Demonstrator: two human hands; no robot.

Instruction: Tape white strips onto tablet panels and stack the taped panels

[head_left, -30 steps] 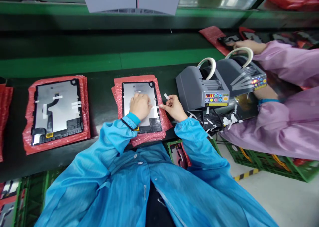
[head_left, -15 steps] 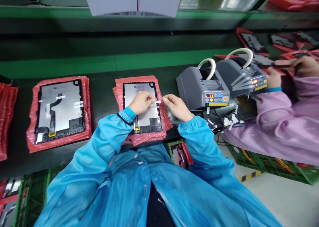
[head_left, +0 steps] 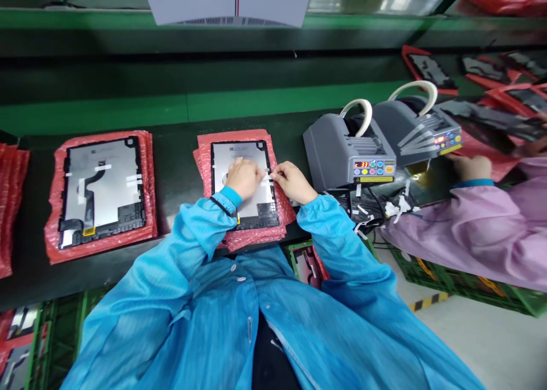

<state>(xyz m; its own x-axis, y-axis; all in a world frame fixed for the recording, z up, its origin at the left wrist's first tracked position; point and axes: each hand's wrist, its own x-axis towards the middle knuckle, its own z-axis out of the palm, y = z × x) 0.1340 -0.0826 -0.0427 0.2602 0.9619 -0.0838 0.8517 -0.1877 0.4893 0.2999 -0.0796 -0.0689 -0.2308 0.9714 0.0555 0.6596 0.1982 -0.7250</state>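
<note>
Workbench point(head_left: 175, 173), dark green, flat. Stack of red bubble-wrap bags point(head_left: 284, 207), on the workbench. Tape dispenser point(head_left: 327, 156), grey plastic, right of the stack. Tablet-like panel point(head_left: 255, 207), rectangular, black-framed, silver-backed: flat on the stack. Left hand point(head_left: 243, 179), bare: over the panel; grip cannot be told. Right hand point(head_left: 294, 183), bare: thumb and finger pinching a short white tape strip point(head_left: 268, 177) at the panel's right edge.

Your head carries the camera; it faces forward and down; your jacket point(head_left: 205, 321) fills six o'clock, close up; your left hand point(head_left: 245, 179) and right hand point(head_left: 294, 183) sit mid-view, farther off; a shelf point(head_left: 363, 25) crosses twelve o'clock, beyond.
</note>
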